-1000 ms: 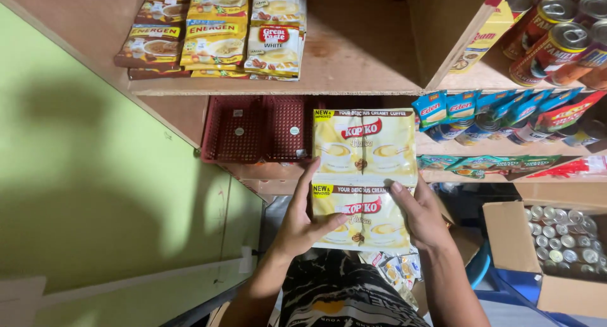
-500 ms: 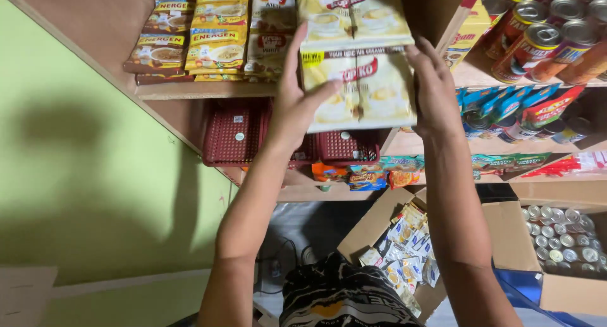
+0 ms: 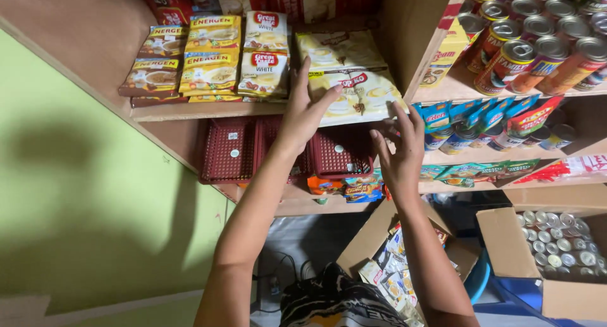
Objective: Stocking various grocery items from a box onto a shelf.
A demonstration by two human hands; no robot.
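my left hand [image 3: 308,110] lies flat against the pale yellow coffee-mix sachets [image 3: 354,93], fingers spread wide and pressing their left edge where they rest on the upper wooden shelf [image 3: 208,110], just beside the white creamer sachets [image 3: 263,64]. my right hand [image 3: 399,151] is open too, fingers loosely fanned, holding nothing, hovering just below and to the right of the sachets, apart from them. the sachets sit tilted, their lower edge hanging a little over the shelf lip, above the red plastic baskets [image 3: 278,151].

as i judge it, i'm at the placing step: the strip of sachets is on the shelf but not yet squared up. the next move calls for a gentle push backward with the left palm while the right hand comes up to steady the right corner, so the stack lies flat beside its neighbours and doesn't slide off. below me an open cardboard box [image 3: 395,257] holds more sachets.
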